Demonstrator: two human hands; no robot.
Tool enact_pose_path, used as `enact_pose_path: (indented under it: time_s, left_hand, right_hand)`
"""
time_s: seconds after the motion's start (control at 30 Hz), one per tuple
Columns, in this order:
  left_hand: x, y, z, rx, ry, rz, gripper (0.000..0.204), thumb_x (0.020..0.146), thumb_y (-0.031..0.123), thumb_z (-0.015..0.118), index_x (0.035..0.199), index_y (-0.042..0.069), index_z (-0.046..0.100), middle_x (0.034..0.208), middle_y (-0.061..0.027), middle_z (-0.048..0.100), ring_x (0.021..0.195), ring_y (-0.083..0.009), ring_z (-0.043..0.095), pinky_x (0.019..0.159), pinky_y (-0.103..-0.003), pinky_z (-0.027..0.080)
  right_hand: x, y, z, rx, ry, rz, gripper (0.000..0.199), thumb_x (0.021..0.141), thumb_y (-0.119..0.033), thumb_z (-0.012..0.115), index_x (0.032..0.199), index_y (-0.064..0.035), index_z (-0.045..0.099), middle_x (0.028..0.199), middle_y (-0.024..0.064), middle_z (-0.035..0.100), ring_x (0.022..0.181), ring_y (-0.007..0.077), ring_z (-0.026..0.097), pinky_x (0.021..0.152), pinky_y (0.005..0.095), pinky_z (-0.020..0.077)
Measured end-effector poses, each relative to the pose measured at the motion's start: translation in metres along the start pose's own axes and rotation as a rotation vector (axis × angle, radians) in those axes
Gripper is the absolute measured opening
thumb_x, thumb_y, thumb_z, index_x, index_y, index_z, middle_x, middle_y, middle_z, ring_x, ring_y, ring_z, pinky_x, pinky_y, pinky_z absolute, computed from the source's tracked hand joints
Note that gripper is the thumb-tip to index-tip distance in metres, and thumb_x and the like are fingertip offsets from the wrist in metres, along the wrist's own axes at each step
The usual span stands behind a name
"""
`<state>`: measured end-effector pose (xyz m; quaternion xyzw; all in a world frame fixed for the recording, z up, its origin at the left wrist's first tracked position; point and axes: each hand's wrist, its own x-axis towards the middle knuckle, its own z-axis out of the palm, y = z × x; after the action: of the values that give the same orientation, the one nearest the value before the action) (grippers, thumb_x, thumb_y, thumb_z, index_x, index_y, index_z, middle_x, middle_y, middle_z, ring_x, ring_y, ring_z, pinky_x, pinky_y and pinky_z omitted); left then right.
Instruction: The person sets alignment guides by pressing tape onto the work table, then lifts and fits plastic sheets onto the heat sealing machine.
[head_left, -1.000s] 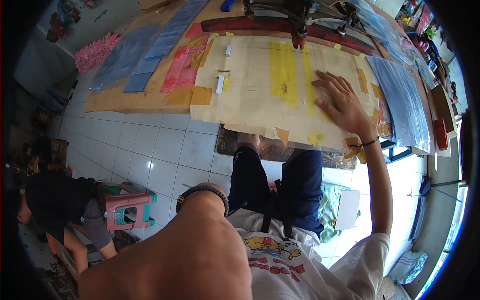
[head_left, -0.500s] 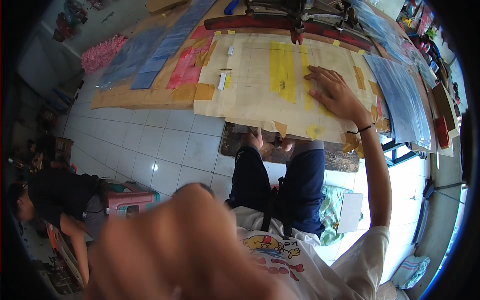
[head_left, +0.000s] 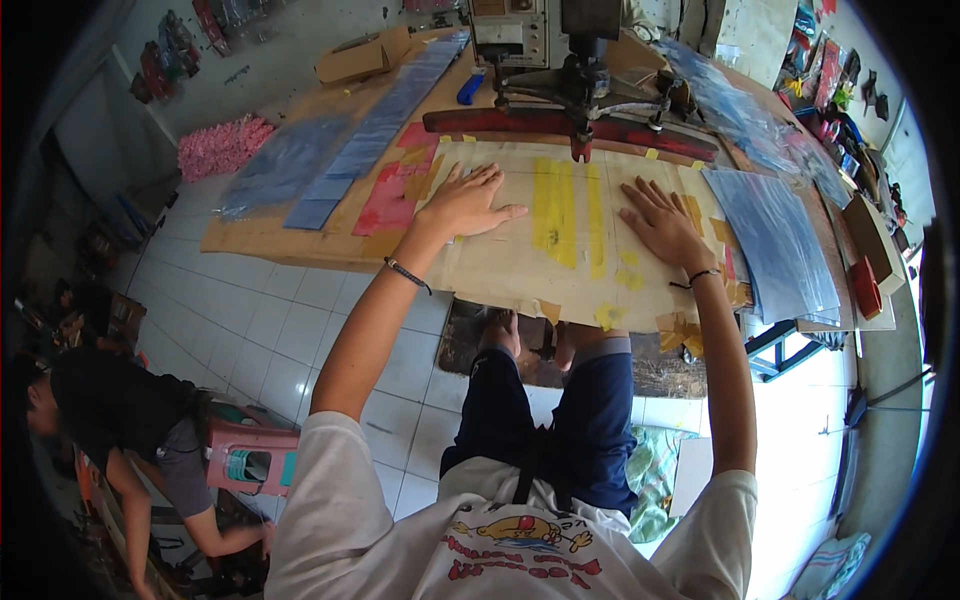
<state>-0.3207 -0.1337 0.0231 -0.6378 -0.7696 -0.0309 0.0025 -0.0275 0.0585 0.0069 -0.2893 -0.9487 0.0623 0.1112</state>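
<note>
Both of my hands lie on a pale beige sheet (head_left: 500, 265) patched with yellow, red and brown tape, spread on the worktable. My left hand (head_left: 465, 203) rests palm down on its left part, fingers stretched and thumb out to the right. On the right part, my right hand (head_left: 664, 225) lies flat, fingers spread. Yellow tape strips (head_left: 555, 212) run between the two hands. Just beyond the sheet's far edge is a long red bar (head_left: 465, 121) beneath a dark metal press head (head_left: 585, 90). Neither hand holds anything.
Bluish clear plastic sheets (head_left: 780, 245) lie right of the beige sheet; long plastic strips (head_left: 375, 130) lie left. A cardboard box (head_left: 362, 57) and a blue-handled tool (head_left: 470, 88) sit farther back. A person (head_left: 120, 400) bends at lower left beside a pink stool (head_left: 250, 445).
My left hand, blurred close to the camera before, has come down onto the left of the sheet. My right hand stays flat on the right. The view has tilted up, showing more of the press.
</note>
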Motion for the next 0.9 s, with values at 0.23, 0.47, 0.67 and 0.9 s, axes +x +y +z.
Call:
enact_pose_path:
  time_s: [0.23,0.47,0.67,0.9]
  left_hand:
    - [0.023,0.003,0.000,0.069,-0.013,-0.055,0.093,0.098,0.068,0.035,0.153,-0.007,0.029,0.163,-0.0190,0.027,0.152,-0.0264,0.024,0.127,-0.044,0.010]
    - [0.036,-0.004,0.001,0.034,0.074,-0.057,0.081,0.099,0.060,0.044,0.145,-0.007,0.045,0.156,-0.0200,0.040,0.145,-0.0337,0.038,0.122,-0.043,0.026]
    - [0.037,-0.014,0.010,0.009,0.194,-0.079,0.078,0.098,0.058,0.048,0.139,-0.007,0.052,0.150,-0.0208,0.049,0.136,-0.0396,0.048,0.117,-0.044,0.035]
    - [0.041,-0.015,0.013,-0.007,0.180,-0.101,0.079,0.099,0.058,0.047,0.140,-0.009,0.051,0.150,-0.0226,0.047,0.137,-0.0400,0.047,0.115,-0.043,0.037]
  right_hand:
    - [0.018,0.008,0.002,0.005,0.019,0.035,0.063,0.102,-0.058,0.039,0.153,-0.0212,0.043,0.163,0.0110,0.031,0.152,0.0314,0.024,0.125,0.0507,0.0126]
    - [0.030,0.010,0.003,0.016,0.009,0.054,0.063,0.102,-0.059,0.039,0.152,-0.0220,0.043,0.163,0.0105,0.030,0.152,0.0307,0.025,0.125,0.0518,0.0123]
    - [0.034,0.009,0.002,0.031,0.026,0.019,0.061,0.102,-0.057,0.040,0.151,-0.0207,0.045,0.163,0.0105,0.032,0.151,0.0300,0.027,0.124,0.0534,0.0134]
    - [0.037,0.010,0.004,0.022,0.046,0.023,0.061,0.102,-0.057,0.040,0.150,-0.0199,0.046,0.162,0.0100,0.033,0.151,0.0303,0.028,0.124,0.0537,0.0140]
